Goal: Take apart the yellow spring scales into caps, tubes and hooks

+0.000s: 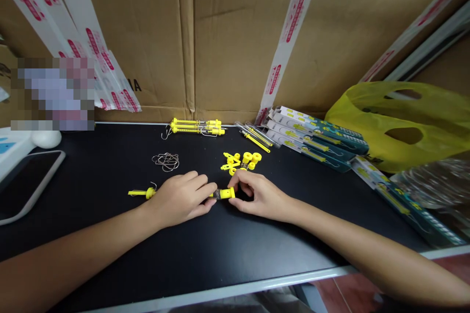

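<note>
My left hand (183, 196) is closed around the clear tube of a yellow spring scale, mostly covered by the fingers. From its left side sticks out the scale's yellow rod (137, 192) with a collar and a small hook. At the other end, my right hand (262, 195) pinches the yellow end cap (227, 193) between thumb and forefinger. Whether the cap is fully seated on the tube I cannot tell. Just beyond my right hand lie loose yellow plastic parts (247, 159), rings and flat pieces. A tangle of wire hooks (167, 161) lies beyond my left hand.
Several assembled spring scales (196, 127) lie at the back beside metal springs (259, 134). Printed boxes (316, 139) are stacked at right, near a yellow plastic bag (400, 122). A phone (29, 183) lies at left. Cardboard (235, 34) walls the table's (235, 259) far edge.
</note>
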The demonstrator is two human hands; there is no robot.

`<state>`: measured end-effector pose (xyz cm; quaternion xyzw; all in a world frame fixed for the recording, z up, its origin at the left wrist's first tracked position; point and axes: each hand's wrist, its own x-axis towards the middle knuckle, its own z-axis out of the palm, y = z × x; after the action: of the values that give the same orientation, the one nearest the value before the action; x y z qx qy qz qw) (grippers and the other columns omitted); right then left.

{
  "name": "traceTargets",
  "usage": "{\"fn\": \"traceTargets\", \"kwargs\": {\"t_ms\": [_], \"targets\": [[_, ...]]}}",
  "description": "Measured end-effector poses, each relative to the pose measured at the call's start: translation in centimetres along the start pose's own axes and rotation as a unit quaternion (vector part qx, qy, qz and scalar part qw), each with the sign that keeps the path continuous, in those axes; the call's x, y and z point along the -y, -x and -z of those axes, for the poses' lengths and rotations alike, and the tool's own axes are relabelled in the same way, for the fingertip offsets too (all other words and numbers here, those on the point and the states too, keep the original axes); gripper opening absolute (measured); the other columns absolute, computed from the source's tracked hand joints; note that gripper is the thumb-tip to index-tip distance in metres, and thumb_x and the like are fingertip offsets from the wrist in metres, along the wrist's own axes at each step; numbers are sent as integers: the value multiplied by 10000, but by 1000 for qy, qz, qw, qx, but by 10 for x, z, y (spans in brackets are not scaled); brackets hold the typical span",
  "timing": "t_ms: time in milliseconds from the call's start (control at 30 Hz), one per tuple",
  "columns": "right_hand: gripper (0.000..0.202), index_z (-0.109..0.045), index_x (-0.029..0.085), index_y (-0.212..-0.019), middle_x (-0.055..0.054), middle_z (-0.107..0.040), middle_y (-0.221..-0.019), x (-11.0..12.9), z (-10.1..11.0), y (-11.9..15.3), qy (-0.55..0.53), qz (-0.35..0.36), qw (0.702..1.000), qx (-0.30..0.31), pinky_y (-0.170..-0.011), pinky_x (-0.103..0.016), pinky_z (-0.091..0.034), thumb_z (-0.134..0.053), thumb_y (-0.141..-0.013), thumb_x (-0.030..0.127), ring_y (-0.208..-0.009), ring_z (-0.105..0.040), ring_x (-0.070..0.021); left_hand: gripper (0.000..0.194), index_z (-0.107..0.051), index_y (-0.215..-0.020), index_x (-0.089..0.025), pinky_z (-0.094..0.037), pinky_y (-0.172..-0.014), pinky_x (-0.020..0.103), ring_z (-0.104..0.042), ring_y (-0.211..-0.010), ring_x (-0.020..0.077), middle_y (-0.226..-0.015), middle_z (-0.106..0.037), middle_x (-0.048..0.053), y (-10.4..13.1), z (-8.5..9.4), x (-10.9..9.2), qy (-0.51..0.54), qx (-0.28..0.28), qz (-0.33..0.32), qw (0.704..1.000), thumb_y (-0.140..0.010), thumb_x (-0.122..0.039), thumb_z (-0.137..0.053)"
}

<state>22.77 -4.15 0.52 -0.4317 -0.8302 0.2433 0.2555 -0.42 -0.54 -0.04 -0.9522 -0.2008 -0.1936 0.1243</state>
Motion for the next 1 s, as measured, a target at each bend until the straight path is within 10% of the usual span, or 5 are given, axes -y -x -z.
{"fn": "traceTargets", "kwargs": {"t_ms": [700,1000], "targets": [[187,-528,184,-987,-9,-548,-804,-7,2,1,120,46,991,-24,-602,-213,-395,-549,-803,161,-649,-493,-107,196,-576,-1021,-188,-379,-675,286,-511,-782,171,-846,-570,21,-1,0,2,2,46,49,998,-893,-296,-475],[184,-487,179,-966,-4,-526,-802,-10,8,-5,-190,-69,978,-52,-565,-208,-403,-542,-862,321,-639,-473,-92,205,-564,-1030,-168,-424,-708,310,-529,-834,193,-927,-583,54,-1,3,0,-15,4,14,1000,-881,-288,-492]]}}
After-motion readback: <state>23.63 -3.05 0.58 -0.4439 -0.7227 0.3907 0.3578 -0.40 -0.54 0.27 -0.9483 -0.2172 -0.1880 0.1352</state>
